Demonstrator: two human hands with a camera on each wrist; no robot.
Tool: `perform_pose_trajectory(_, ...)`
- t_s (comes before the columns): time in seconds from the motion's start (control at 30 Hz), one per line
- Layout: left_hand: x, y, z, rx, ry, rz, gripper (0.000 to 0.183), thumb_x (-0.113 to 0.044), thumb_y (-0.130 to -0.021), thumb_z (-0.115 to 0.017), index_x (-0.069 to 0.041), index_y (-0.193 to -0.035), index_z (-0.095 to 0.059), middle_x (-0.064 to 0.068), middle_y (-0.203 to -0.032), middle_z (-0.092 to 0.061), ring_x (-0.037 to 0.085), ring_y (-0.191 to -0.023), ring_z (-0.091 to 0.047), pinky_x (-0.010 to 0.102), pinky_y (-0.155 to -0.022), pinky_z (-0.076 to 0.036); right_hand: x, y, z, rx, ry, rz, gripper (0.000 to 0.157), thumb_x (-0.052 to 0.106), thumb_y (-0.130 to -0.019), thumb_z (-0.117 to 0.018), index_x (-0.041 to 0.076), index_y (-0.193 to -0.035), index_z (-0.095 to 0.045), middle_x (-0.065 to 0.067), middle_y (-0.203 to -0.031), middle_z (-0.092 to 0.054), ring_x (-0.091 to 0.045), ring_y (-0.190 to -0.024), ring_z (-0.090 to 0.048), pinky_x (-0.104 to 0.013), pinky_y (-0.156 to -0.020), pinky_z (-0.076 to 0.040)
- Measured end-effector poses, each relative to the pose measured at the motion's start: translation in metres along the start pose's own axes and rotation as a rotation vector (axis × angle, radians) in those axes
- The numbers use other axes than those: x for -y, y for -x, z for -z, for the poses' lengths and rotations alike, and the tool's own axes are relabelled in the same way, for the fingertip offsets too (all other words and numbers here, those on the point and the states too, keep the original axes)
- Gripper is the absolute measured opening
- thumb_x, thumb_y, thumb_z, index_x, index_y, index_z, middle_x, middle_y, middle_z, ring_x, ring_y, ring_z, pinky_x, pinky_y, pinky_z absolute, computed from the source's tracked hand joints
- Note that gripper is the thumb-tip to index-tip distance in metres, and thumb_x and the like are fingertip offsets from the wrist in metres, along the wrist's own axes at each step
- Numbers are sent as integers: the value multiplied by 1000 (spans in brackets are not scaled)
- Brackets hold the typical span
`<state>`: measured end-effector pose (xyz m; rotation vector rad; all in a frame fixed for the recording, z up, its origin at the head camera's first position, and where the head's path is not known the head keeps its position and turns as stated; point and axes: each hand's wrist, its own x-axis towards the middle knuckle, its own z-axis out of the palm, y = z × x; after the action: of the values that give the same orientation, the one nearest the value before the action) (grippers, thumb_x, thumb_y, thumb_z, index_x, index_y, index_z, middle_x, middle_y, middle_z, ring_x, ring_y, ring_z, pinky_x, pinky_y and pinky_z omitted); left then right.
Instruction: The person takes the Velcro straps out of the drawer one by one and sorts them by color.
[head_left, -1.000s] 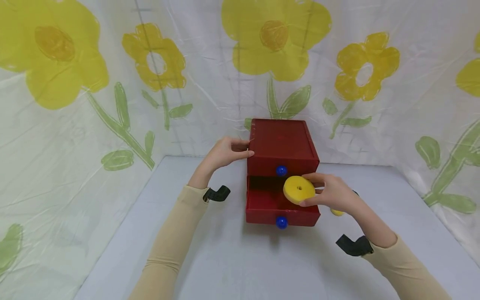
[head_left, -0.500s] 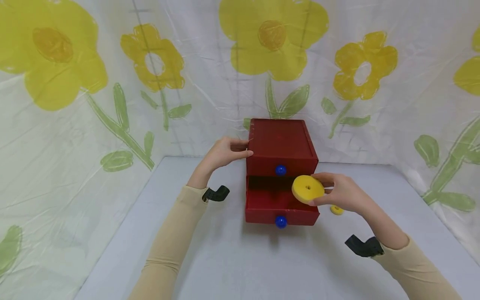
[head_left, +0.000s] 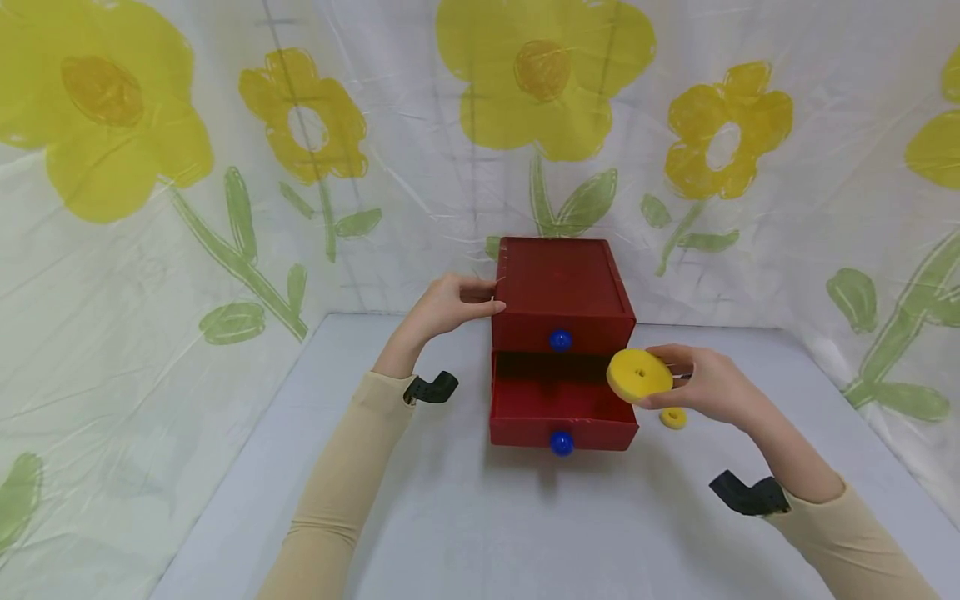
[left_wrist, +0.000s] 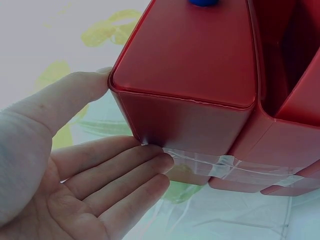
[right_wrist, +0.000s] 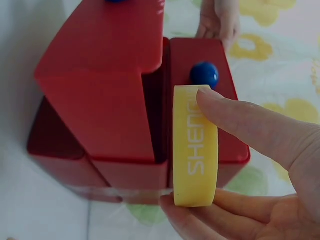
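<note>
A red drawer cabinet (head_left: 562,275) stands at the middle of the table. Its top drawer is closed, while the drawer below (head_left: 521,432) is pulled out and shows a bare floor. My left hand (head_left: 444,308) touches the cabinet's left side near the top, thumb at the front edge and fingers straight along the side (left_wrist: 182,117). Between thumb and fingers, my right hand (head_left: 708,383) pinches a thick yellow disc (head_left: 626,385) with a small central hole, held tilted just above the drawer's right edge. White letters mark the disc's rim (right_wrist: 192,150).
A smaller yellow ring (head_left: 672,425) lies on the white table (head_left: 480,533) right of the cabinet, close below my right hand. Blue ball knobs (head_left: 562,443) stick out from the drawer fronts. A flower-printed curtain (head_left: 420,167) hangs behind.
My right hand has moved right with the yellow disc, from over the open drawer to its right edge. The small ring has come into fuller view. My left hand stays put.
</note>
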<state>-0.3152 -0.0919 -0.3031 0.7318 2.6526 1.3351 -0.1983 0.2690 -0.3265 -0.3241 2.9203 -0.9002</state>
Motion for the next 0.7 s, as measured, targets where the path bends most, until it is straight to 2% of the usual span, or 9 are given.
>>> perform_pose_trajectory(0.47, 0, -1, 0, 1, -17, -2, 53, -40, -85, -69, -15, -131, -59, 5, -124, -64, 17, -111, -62, 38, -92, -51, -27, 0, 8, -3, 8, -63, 85, 46, -73, -78, -3, -136, -46, -28, -128, -53, -44, -110, -54, -47, -78, -55)
perform_pose_trajectory(0.7, 0, 0, 0, 3, -17, -4, 54, -41, -85, -69, -14, -131, -59, 5, -125, -64, 18, -112, -62, 39, -93, -51, -40, 1, 9, -4, 1, -93, 84, 42, -76, -78, -7, -135, -44, -31, -129, -51, -47, -111, -53, -50, -80, -54)
